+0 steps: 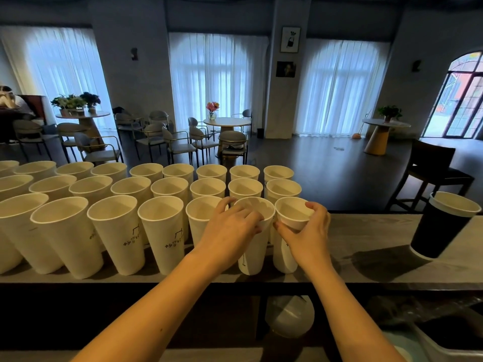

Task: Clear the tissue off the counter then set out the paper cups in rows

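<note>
Several tall white paper cups [162, 231] stand upright in three rows on the grey counter [366, 246], filling its left and middle. At the right end of the front row, my left hand [230, 228] grips the rim of one cup [257, 246]. My right hand [307, 228] holds the rim of the neighbouring cup [285, 257], the last on the right. Both cups stand on the counter, close together. No tissue is in view.
A dark cup with a white rim [441, 223] stands at the counter's right end. A dark bar chair [431, 173] sits beyond the counter. Café tables [227, 122] and chairs fill the room behind. A bin [444, 333] lies below at the lower right.
</note>
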`<control>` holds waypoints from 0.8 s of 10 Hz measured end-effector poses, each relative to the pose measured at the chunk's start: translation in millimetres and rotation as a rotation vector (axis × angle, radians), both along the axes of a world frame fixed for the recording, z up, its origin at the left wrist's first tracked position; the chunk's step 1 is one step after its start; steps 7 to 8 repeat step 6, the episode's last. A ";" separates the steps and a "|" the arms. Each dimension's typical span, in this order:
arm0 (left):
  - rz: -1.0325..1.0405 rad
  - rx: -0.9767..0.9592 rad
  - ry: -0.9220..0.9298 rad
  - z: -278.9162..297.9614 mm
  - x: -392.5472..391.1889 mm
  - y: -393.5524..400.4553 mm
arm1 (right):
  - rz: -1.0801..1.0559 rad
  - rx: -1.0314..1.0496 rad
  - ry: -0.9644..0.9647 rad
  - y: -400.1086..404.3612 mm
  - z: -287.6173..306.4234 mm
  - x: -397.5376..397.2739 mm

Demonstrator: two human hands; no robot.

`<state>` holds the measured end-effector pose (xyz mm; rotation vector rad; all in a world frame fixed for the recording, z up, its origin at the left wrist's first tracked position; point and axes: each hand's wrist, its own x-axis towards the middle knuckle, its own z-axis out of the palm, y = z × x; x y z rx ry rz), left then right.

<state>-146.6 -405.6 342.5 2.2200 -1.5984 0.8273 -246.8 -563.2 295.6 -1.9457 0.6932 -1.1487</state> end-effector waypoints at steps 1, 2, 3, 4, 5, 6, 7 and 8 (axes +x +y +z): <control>-0.015 -0.011 0.006 -0.4 0.2 -1.9 | 0.004 0.009 0.004 -0.7 -1.2 -2.1; -0.029 -0.024 0.014 0.3 -0.2 -0.6 | 0.002 0.026 0.022 0.9 2.3 -5.1; -0.035 -0.037 0.023 1.6 -1.7 4.2 | -0.002 0.010 0.041 3.6 6.6 -7.2; -0.029 -0.086 0.027 5.7 -2.5 12.2 | -0.048 -0.063 0.062 11.2 17.1 -10.5; -0.054 -0.139 0.063 11.3 0.2 23.2 | -0.102 -0.165 0.096 16.8 29.2 -12.6; -0.039 -0.130 0.083 15.8 2.2 28.9 | -0.149 -0.242 0.123 25.0 44.2 -11.8; -0.039 -0.130 0.083 15.8 2.2 28.9 | -0.149 -0.242 0.123 25.0 44.2 -11.8; -0.039 -0.130 0.083 15.8 2.2 28.9 | -0.149 -0.242 0.123 25.0 44.2 -11.8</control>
